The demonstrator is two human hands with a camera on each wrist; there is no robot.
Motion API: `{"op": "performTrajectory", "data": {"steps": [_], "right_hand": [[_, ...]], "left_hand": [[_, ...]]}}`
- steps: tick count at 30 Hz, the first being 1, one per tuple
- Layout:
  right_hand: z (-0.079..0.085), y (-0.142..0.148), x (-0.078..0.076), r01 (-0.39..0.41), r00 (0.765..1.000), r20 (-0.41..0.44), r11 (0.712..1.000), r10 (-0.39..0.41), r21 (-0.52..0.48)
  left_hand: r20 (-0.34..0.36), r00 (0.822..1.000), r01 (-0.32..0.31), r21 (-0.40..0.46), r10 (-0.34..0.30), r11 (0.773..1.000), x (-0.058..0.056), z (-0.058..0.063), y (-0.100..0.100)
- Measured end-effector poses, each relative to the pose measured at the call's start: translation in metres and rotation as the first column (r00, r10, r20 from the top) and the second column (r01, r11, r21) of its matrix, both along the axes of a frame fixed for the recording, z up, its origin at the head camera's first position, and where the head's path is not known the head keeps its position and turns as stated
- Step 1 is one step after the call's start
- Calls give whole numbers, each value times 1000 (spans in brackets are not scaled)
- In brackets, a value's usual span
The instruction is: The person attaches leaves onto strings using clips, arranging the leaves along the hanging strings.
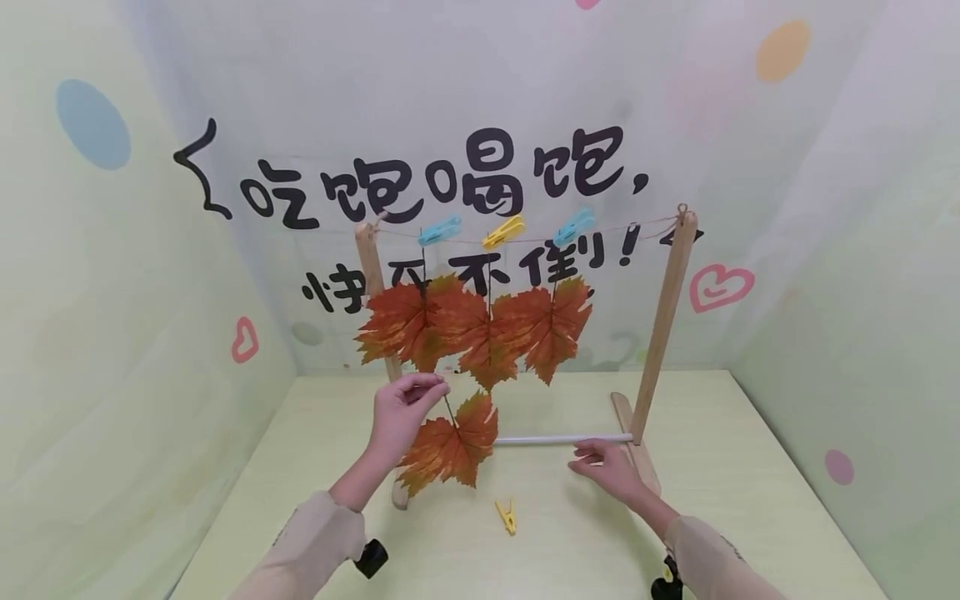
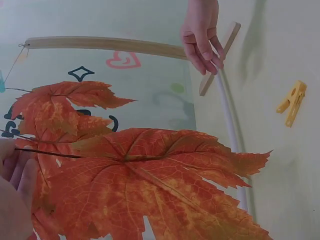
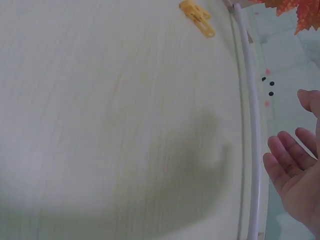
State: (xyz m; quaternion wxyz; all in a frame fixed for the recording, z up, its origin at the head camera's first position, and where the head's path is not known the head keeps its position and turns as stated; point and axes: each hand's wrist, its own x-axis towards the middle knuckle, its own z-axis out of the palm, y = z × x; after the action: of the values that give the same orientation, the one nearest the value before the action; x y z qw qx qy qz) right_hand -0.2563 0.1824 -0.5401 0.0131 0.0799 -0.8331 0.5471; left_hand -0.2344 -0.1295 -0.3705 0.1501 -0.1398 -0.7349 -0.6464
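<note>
My left hand point(image 1: 402, 410) pinches the thin dark stem of an orange-red artificial maple leaf point(image 1: 453, 450), which hangs in front of the wooden stand. In the left wrist view this leaf point(image 2: 145, 175) fills the lower middle. My right hand point(image 1: 611, 471) hovers near the stand's right foot, its fingers loosely bent and nothing in them; the right wrist view shows the same hand point(image 3: 295, 170) with fingers apart. A yellow clothespin point(image 1: 507, 517) lies on the table between the two hands. Three similar leaves point(image 1: 491, 329) hang by their stems from the string above.
Two blue clothespins point(image 1: 439, 231) and one yellow clip point(image 1: 503, 232) sit on the string tied between the wooden posts point(image 1: 666, 325). A white rod point(image 1: 562, 439) joins the posts low down. Behind stands a printed cloth backdrop point(image 1: 480, 67); the pale table point(image 1: 300, 467) lies beneath.
</note>
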Motion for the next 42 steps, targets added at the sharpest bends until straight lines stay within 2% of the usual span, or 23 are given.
{"op": "performTrajectory", "data": {"steps": [5,8,13,16,20,27,34,42], "right_hand": [[-5,-29,-5,22,999,46,1000,-21,-23],[-11,-44,-6,-21,999,47,1000,21,2],[-20,-65,-3,-77,997,15,997,77,1],[-24,-74,0,-83,997,0,997,83,-1],[-28,-84,8,-92,996,3,995,91,31],[-41,-101,16,-16,1000,0,991,16,133],[-47,-114,23,44,999,-5,978,-44,202],[-52,-124,31,101,993,-81,968,-85,231]], "left_hand": [[20,999,-46,11,45,999,2,-3,-11],[24,998,-60,17,60,998,4,-6,-17],[43,997,-61,52,59,997,0,-17,-25],[60,996,-71,65,67,995,-5,-26,-29],[60,995,-78,56,75,995,-4,-30,-31],[36,998,-53,74,51,996,0,-29,-31],[5,999,-35,103,34,994,0,-36,-29],[-10,1000,-13,91,14,996,2,-40,-27]]}}
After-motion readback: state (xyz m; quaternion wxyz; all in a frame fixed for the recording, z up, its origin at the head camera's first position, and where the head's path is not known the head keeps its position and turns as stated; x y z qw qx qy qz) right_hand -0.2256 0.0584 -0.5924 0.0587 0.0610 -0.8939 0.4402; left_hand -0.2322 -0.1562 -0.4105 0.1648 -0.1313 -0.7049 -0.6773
